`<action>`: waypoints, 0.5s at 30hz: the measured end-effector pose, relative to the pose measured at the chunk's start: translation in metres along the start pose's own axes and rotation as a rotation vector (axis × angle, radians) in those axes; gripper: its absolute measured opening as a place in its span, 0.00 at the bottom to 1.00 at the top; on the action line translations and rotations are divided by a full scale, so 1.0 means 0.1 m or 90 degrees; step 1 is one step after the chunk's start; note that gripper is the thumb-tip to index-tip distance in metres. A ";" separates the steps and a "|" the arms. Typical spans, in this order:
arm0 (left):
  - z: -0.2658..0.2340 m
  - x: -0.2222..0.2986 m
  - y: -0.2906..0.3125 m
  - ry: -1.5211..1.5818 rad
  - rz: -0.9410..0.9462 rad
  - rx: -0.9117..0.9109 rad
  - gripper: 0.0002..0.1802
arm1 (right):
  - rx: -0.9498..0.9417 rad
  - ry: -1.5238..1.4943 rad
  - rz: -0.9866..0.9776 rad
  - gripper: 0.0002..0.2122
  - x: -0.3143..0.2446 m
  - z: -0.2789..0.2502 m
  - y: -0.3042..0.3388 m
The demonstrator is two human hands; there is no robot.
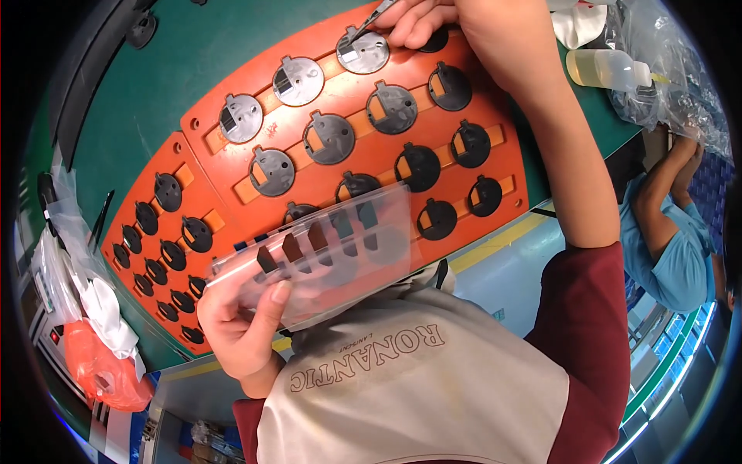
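My left hand grips a clear plastic sheet by its left end, thumb on top. A row of small dark stickers sits on the sheet, which overlaps the near edge of an orange tray. At the far edge, my right hand is closed around metal tweezers, partly cut off by the frame. The tweezer tips are over a round disc with a small pale rectangle near its left side. Two neighbouring discs each show a dark patch on the left.
A second orange tray with several dark discs lies to the left. On the green table stand a bottle of yellowish liquid and clear plastic bags. A red bag is at the left. Another person's blue sleeve shows at right.
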State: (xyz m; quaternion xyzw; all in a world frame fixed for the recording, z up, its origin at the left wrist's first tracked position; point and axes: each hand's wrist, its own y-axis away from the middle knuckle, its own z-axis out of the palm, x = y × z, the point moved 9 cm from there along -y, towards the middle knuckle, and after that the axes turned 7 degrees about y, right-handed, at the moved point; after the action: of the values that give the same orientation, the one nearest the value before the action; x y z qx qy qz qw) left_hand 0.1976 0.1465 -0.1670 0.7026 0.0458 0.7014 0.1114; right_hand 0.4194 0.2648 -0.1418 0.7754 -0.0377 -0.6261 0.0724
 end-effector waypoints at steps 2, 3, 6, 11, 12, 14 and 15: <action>0.01 -0.02 0.00 0.008 -0.007 -0.001 0.14 | 0.006 0.011 -0.004 0.14 0.00 0.01 0.01; 0.01 -0.02 0.01 0.016 -0.012 0.001 0.14 | 0.010 0.022 -0.009 0.14 -0.01 0.00 0.02; 0.01 0.01 0.04 0.002 0.013 -0.008 0.14 | -0.051 0.005 -0.024 0.14 -0.01 0.06 0.04; -0.04 0.03 0.10 0.071 0.018 -0.039 0.15 | -0.013 -0.029 -0.029 0.13 -0.11 0.02 0.14; -0.03 0.02 0.12 0.107 -0.029 -0.049 0.15 | 0.018 -0.073 -0.029 0.13 -0.10 -0.03 0.17; -0.02 0.03 0.17 0.148 -0.027 -0.094 0.14 | -0.055 -0.303 -0.230 0.14 -0.15 -0.13 0.27; -0.09 0.02 0.19 0.144 -0.024 -0.082 0.14 | -0.182 -0.532 -0.390 0.15 -0.29 -0.04 0.35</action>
State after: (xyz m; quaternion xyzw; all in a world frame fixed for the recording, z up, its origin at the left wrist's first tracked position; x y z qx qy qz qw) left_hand 0.1874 0.1291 -0.1611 0.6091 0.0262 0.7756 0.1637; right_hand 0.4181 0.2349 -0.1071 0.4178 0.2501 -0.8730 -0.0297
